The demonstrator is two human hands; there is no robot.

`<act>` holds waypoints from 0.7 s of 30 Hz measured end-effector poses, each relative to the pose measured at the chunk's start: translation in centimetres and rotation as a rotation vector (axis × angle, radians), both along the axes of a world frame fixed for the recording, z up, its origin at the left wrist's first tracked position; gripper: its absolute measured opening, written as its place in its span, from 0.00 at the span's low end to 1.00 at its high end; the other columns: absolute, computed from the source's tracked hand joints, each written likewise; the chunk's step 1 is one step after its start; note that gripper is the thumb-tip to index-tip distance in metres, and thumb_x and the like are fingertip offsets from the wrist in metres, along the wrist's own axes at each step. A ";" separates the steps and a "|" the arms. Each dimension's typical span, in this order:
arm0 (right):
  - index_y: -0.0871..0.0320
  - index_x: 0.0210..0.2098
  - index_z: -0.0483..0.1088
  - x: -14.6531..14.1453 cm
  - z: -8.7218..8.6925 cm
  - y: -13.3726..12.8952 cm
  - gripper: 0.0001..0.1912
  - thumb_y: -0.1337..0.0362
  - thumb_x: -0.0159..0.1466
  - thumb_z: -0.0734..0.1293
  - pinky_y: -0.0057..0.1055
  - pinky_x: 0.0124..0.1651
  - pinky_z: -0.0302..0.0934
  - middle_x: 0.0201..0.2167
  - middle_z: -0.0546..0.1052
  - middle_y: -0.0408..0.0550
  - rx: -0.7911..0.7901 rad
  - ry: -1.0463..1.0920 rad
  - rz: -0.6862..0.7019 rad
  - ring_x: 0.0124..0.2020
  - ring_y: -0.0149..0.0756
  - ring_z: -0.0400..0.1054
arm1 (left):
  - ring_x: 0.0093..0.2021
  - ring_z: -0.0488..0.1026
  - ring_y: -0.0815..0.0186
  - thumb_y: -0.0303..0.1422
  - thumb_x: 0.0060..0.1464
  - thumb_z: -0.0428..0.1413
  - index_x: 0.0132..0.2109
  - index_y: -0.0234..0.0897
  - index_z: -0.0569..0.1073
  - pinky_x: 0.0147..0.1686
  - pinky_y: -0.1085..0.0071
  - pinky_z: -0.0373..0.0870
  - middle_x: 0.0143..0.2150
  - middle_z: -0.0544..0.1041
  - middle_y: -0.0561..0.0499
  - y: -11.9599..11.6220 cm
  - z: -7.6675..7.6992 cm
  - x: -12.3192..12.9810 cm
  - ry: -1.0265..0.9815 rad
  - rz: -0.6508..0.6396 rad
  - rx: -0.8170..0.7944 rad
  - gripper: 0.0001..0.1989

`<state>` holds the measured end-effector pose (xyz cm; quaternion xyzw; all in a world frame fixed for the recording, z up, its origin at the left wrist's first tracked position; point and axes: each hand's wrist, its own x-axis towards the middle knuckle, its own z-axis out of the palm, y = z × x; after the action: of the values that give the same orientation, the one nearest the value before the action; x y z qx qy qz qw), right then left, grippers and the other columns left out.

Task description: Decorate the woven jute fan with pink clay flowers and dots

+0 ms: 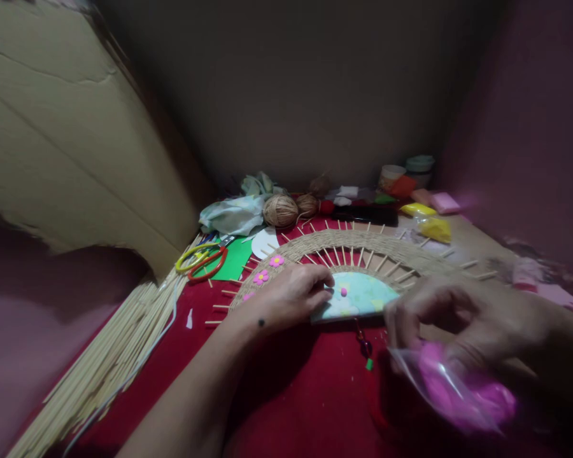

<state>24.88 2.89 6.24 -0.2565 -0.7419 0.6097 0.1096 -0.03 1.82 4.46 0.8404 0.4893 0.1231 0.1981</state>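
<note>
A half-round woven fan (344,239), made of twine over thin sticks, lies on the red cloth. Pink flowers (261,277) with yellow centres decorate its left side. At its base is a pale green patterned fabric half-circle (363,296) with a small pink ball (344,292) on it. My left hand (303,289) has its fingers curled at the left edge of this fabric, gripping the fan there. On the right, my right hand (458,318) is closed on a clear plastic bag of bright pink clay (444,381). The bag is slightly blurred. A beaded tassel (364,346) hangs below the fan.
Scissors (203,262) lie on green paper (233,257) at left, near a long bundle of sticks (109,343). Behind the fan are twine balls (280,210), patterned cloth (233,215), a dark phone-like slab (365,215), yellow packets (434,229) and cups (419,166). Cardboard (67,114) leans at left.
</note>
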 end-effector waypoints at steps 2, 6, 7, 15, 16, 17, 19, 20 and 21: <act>0.61 0.29 0.74 -0.3 -0.1 0.2 0.12 0.57 0.54 0.72 0.27 0.33 0.60 0.27 0.74 0.46 -0.145 0.100 0.018 0.30 0.32 0.67 | 0.33 0.70 0.67 0.30 0.57 0.50 0.42 0.38 0.74 0.32 0.72 0.63 0.35 0.77 0.51 -0.1 0.4 0.1 0.022 0.034 0.009 0.09; 0.61 0.29 0.71 -1.0 -1.1 0.4 0.10 0.62 0.54 0.73 0.23 0.27 0.57 0.25 0.72 0.43 -0.278 0.274 -0.201 0.25 0.27 0.64 | 0.31 0.70 0.67 0.29 0.57 0.50 0.40 0.38 0.76 0.33 0.71 0.64 0.32 0.77 0.51 -0.1 0.8 0.3 0.037 0.092 0.035 0.10; 0.62 0.29 0.71 -1.2 -1.4 0.4 0.11 0.61 0.53 0.73 0.23 0.26 0.57 0.24 0.72 0.43 -0.298 0.295 -0.256 0.24 0.26 0.63 | 0.31 0.70 0.67 0.29 0.57 0.50 0.40 0.38 0.76 0.33 0.71 0.64 0.31 0.77 0.51 0.0 0.8 0.3 0.028 0.098 0.035 0.10; 0.59 0.34 0.69 -2.6 -2.6 -0.7 0.13 0.62 0.53 0.74 0.24 0.31 0.62 0.28 0.73 0.42 -0.431 0.329 -0.305 0.26 0.26 0.66 | 0.34 0.70 0.68 0.30 0.57 0.53 0.37 0.36 0.75 0.34 0.72 0.65 0.33 0.76 0.51 -0.5 1.0 0.2 -0.278 0.165 0.053 0.06; 0.59 0.35 0.70 -2.7 -2.5 -0.8 0.13 0.62 0.53 0.74 0.25 0.32 0.63 0.28 0.73 0.42 -0.412 0.320 -0.302 0.27 0.27 0.67 | 0.33 0.70 0.68 0.31 0.56 0.54 0.38 0.37 0.75 0.34 0.72 0.65 0.33 0.76 0.52 -0.8 1.2 0.3 -0.365 0.150 0.032 0.06; 0.60 0.35 0.70 -2.8 -2.5 -0.9 0.13 0.61 0.54 0.74 0.26 0.32 0.63 0.28 0.74 0.43 -0.381 0.308 -0.302 0.27 0.28 0.67 | 0.32 0.70 0.69 0.33 0.56 0.55 0.38 0.37 0.75 0.33 0.73 0.66 0.33 0.76 0.52 -1.1 1.5 0.4 -0.448 0.125 0.005 0.06; 0.60 0.36 0.71 -2.9 -2.3 -0.9 0.13 0.60 0.54 0.73 0.26 0.32 0.62 0.29 0.74 0.44 -0.306 0.280 -0.315 0.29 0.29 0.67 | 0.32 0.70 0.69 0.34 0.54 0.58 0.37 0.38 0.76 0.32 0.73 0.66 0.33 0.75 0.53 -1.8 2.0 0.7 -0.556 0.067 -0.033 0.06; 0.60 0.36 0.72 -2.9 -2.3 -0.9 0.13 0.60 0.54 0.73 0.26 0.32 0.62 0.29 0.73 0.44 -0.272 0.265 -0.323 0.29 0.29 0.66 | 0.32 0.70 0.69 0.34 0.54 0.58 0.35 0.37 0.76 0.33 0.73 0.66 0.32 0.75 0.53 -2.1 2.2 0.9 -0.573 0.038 -0.029 0.05; 0.60 0.36 0.72 -2.9 -2.2 -0.8 0.13 0.59 0.54 0.73 0.26 0.33 0.62 0.30 0.73 0.44 -0.238 0.251 -0.332 0.30 0.30 0.66 | 0.32 0.70 0.69 0.33 0.54 0.59 0.34 0.37 0.76 0.33 0.73 0.66 0.32 0.75 0.53 -2.3 2.3 1.1 -0.565 0.017 -0.009 0.04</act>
<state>21.99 2.04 4.01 -0.3084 -0.5931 0.6936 0.2686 1.04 -0.46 6.78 0.7678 0.4222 0.3520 0.3291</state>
